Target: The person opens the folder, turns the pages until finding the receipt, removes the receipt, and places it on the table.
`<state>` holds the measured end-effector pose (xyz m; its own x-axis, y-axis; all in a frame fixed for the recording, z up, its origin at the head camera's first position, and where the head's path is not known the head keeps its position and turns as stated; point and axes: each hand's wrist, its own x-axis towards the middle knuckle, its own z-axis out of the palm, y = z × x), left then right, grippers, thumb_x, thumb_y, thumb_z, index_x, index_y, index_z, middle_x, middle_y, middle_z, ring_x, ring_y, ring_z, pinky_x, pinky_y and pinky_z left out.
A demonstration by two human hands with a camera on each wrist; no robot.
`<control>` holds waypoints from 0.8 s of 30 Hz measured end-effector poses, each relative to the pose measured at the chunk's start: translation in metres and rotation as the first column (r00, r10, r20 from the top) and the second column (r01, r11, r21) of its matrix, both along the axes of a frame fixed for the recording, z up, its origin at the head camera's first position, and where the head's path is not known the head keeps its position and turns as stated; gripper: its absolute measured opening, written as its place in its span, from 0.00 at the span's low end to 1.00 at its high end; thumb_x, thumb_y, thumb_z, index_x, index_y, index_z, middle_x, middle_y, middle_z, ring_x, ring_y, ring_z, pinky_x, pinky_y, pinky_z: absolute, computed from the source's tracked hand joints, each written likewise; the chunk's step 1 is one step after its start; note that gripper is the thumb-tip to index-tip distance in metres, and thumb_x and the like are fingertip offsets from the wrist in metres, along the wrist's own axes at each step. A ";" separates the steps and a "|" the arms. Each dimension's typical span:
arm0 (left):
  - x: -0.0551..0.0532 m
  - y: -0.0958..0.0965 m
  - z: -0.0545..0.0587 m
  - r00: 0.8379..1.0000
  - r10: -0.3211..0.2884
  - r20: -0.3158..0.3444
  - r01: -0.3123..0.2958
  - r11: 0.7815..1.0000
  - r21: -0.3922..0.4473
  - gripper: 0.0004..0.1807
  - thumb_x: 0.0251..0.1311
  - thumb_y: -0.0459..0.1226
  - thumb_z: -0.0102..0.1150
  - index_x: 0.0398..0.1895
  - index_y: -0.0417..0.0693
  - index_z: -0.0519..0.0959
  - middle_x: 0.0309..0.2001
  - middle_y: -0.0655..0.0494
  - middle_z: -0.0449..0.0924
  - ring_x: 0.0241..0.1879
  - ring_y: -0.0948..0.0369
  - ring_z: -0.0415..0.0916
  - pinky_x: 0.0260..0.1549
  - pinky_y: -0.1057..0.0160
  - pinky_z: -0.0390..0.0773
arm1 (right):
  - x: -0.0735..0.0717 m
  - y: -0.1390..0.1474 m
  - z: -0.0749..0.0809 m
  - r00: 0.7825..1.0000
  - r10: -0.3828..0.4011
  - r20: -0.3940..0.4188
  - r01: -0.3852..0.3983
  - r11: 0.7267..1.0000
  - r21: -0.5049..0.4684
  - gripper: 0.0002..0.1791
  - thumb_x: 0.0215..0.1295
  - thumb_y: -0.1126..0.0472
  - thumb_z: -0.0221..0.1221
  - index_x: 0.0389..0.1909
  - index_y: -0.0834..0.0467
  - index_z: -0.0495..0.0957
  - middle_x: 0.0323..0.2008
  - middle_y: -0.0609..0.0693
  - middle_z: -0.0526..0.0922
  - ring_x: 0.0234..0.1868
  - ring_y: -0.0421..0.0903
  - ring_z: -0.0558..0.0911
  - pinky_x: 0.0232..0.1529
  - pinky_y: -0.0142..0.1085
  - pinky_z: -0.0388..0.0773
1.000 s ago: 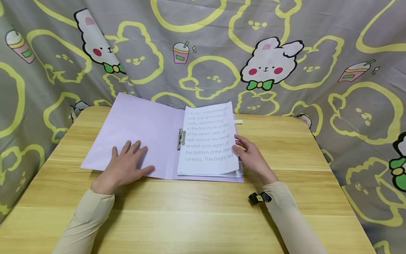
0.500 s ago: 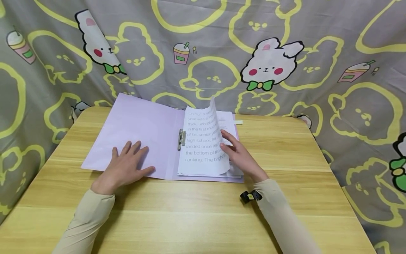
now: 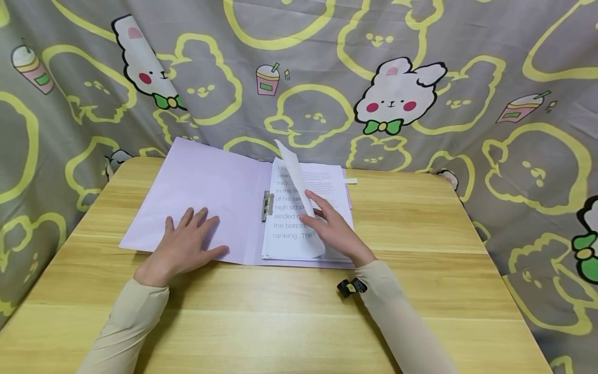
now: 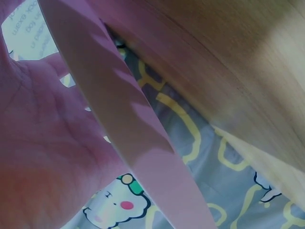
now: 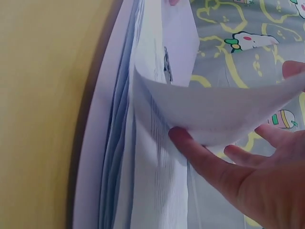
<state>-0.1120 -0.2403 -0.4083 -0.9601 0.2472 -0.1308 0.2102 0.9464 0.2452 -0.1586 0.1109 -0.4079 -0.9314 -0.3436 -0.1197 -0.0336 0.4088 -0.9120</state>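
A lilac folder (image 3: 201, 176) lies spread out on the wooden table, with a metal clip (image 3: 267, 206) near its spine. Printed sheets (image 3: 333, 179) are stacked in its right half. The top printed sheet (image 3: 294, 228) curls up and leftward, its free edge between the thumb and fingers of my right hand (image 3: 334, 228). In the right wrist view the lifted sheet (image 5: 214, 107) bows over the stack, and my thumb (image 5: 190, 143) touches it. My left hand (image 3: 184, 244) rests with fingers spread on the lower part of the folder's left cover.
A pale tab (image 3: 351, 181) sticks out at the right side of the stack. The wooden table (image 3: 243, 317) extends around the folder. A grey curtain (image 3: 317, 62) with cartoon prints hangs close behind it and along both sides.
My right hand has moved left with the top sheet's edge, curling the sheet further over and uncovering the printed page below. The left hand has stayed in place on the cover.
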 end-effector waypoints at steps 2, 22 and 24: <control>0.000 0.000 0.000 1.000 0.000 -0.003 0.000 1.000 -0.001 0.48 0.61 0.65 0.60 0.75 0.44 0.67 0.78 0.32 0.53 0.76 0.28 0.43 0.64 0.17 0.38 | -0.001 -0.005 0.000 1.000 -0.002 -0.007 0.002 1.000 0.007 0.39 0.73 0.43 0.59 0.80 0.35 0.54 0.80 0.47 0.54 0.76 0.59 0.65 0.60 0.57 0.78; -0.001 -0.001 0.000 1.000 0.005 -0.008 -0.005 1.000 0.008 0.44 0.65 0.59 0.61 0.76 0.43 0.65 0.77 0.32 0.56 0.76 0.28 0.45 0.63 0.17 0.39 | -0.002 -0.041 0.001 0.995 0.033 -0.093 -0.017 0.985 0.169 0.53 0.63 0.32 0.62 0.83 0.43 0.48 0.83 0.47 0.46 0.81 0.51 0.52 0.77 0.57 0.54; -0.001 -0.001 0.000 1.000 0.005 -0.011 -0.005 1.000 0.008 0.44 0.65 0.58 0.61 0.76 0.43 0.65 0.77 0.32 0.56 0.76 0.28 0.45 0.63 0.17 0.39 | -0.002 -0.044 0.000 0.995 0.025 -0.094 -0.009 0.986 0.169 0.54 0.62 0.31 0.62 0.83 0.42 0.48 0.83 0.47 0.45 0.82 0.51 0.51 0.77 0.58 0.54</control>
<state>-0.1130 -0.2409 -0.4084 -0.9626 0.2435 -0.1186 0.2083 0.9455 0.2502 -0.1603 0.0669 -0.4076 -0.9355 -0.3421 -0.0880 -0.1254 0.5546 -0.8226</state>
